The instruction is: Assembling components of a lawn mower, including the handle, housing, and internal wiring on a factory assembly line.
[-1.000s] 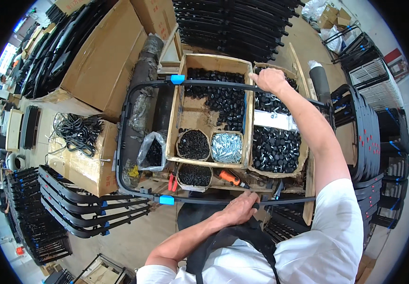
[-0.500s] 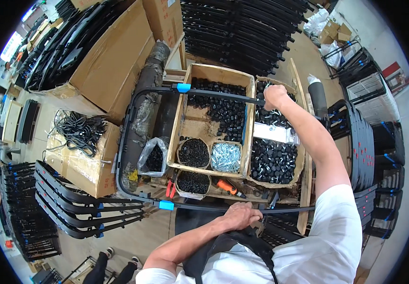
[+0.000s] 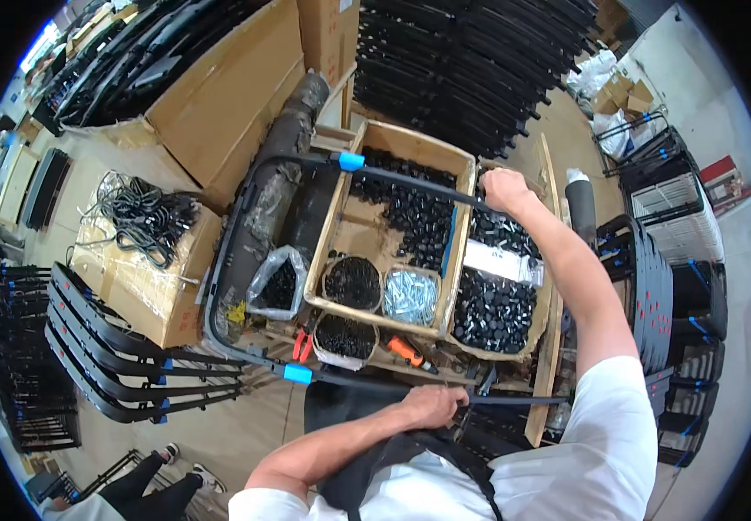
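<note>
A black U-shaped tubular frame (image 3: 218, 252) lies across the bins, its curved end to the left and a strip of blue tape on each long bar. My left hand (image 3: 434, 406) is closed around the near bar, close to my apron. My right hand (image 3: 506, 189) is closed at the end of the far bar, above the right-hand tray (image 3: 526, 349) of black caps; its fingertips are partly hidden. Beneath the frame sits a wooden box (image 3: 311, 282) with black plastic plugs (image 3: 410, 208), a tub of dark screws (image 3: 352, 283) and a tub of silver screws (image 3: 411, 295).
Beside the box are a clear bag of black parts (image 3: 276, 282), red-handled pliers (image 3: 303, 345) and an orange-handled tool (image 3: 406, 351). A carton with coiled cables (image 3: 142, 227) stands left. Stacked black frames (image 3: 115, 356) fill the lower left; a person's legs (image 3: 154, 482) show below.
The view has turned slightly, shifting the scene. Both hands stay on the frame. At the lower left, more of the other person's legs has come into view.
</note>
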`<act>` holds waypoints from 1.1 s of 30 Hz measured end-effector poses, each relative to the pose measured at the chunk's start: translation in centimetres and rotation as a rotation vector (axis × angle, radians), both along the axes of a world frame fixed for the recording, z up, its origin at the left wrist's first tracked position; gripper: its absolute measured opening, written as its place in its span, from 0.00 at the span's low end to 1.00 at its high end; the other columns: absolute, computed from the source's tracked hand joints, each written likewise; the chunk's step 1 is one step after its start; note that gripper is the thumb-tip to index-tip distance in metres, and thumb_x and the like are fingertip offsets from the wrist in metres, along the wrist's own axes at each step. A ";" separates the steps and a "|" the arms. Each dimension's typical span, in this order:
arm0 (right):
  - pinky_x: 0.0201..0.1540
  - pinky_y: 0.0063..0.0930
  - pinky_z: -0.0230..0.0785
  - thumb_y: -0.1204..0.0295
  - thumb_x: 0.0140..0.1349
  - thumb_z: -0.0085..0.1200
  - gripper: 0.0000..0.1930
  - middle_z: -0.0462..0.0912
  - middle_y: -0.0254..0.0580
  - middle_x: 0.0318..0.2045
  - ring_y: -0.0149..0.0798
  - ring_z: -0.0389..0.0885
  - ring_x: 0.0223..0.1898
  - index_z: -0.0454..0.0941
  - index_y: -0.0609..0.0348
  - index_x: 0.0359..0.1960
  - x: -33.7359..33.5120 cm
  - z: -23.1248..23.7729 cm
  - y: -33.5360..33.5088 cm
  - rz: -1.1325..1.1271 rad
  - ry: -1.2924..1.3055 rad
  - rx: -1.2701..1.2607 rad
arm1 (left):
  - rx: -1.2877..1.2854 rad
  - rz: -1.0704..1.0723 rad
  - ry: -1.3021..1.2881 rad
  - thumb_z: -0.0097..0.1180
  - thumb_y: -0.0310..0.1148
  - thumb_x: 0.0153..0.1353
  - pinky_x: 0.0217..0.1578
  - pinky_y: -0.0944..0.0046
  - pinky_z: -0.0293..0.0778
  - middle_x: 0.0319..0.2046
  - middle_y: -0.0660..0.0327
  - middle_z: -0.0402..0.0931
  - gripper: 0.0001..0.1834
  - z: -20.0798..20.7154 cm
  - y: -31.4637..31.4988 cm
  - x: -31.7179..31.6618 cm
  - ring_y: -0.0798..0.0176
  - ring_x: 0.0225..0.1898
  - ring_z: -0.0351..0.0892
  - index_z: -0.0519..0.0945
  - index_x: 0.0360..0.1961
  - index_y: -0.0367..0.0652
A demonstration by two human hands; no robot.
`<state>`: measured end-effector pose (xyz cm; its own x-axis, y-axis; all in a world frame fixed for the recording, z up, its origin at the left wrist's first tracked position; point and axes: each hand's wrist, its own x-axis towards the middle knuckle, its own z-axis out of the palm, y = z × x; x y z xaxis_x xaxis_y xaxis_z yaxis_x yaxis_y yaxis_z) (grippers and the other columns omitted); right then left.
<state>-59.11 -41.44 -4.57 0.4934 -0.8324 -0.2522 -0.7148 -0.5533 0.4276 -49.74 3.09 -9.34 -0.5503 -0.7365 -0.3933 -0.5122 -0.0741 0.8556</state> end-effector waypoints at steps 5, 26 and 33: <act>0.50 0.44 0.85 0.67 0.59 0.63 0.13 0.92 0.48 0.48 0.48 0.92 0.50 0.91 0.55 0.43 0.5 -0.4 1.5 -0.001 -0.189 0.016 | -0.010 -0.070 0.044 0.52 0.50 0.74 0.49 0.42 0.81 0.43 0.51 0.87 0.18 -0.1 0.6 0.0 0.42 0.49 0.86 0.86 0.56 0.59; 0.53 0.46 0.84 0.67 0.61 0.62 0.15 0.90 0.49 0.53 0.52 0.89 0.54 0.91 0.55 0.48 0.4 -0.3 1.6 -0.103 0.211 0.102 | -0.112 -0.051 0.131 0.55 0.45 0.72 0.54 0.43 0.79 0.48 0.45 0.86 0.21 -1.0 0.7 0.1 0.39 0.53 0.85 0.81 0.63 0.59; 0.49 0.46 0.85 0.69 0.63 0.57 0.14 0.91 0.50 0.49 0.51 0.91 0.52 0.90 0.55 0.46 -0.7 -0.8 2.1 -0.108 0.207 0.044 | -0.115 0.096 0.134 0.60 0.33 0.67 0.57 0.44 0.76 0.54 0.43 0.78 0.24 -1.1 1.2 0.9 0.38 0.58 0.79 0.70 0.62 0.40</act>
